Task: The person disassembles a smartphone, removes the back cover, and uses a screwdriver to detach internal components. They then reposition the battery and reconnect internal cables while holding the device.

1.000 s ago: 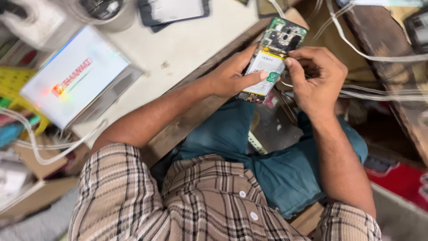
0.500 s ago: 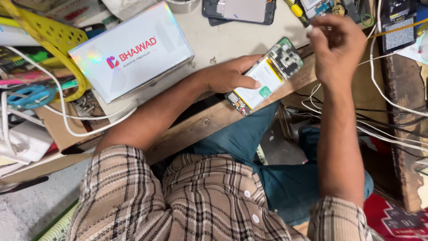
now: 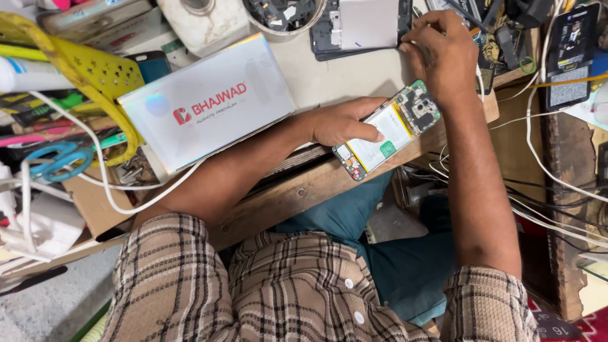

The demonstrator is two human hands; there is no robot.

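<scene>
Left hand (image 3: 342,123) grips an opened phone (image 3: 387,128), back cover off, white battery and circuit board exposed, at the bench (image 3: 329,69) edge above the lap. Right hand (image 3: 443,54) reaches across the bench, fingers curled and touching a dark phone frame (image 3: 364,25); whether it pinches anything cannot be told. White box (image 3: 209,117) lies left of the phone.

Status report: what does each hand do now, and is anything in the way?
Left hand holds opened phone with white battery at wooden table edge. Right hand reaches up, fingertips at grey rectangular back cover. White cables hang close at right.
</scene>
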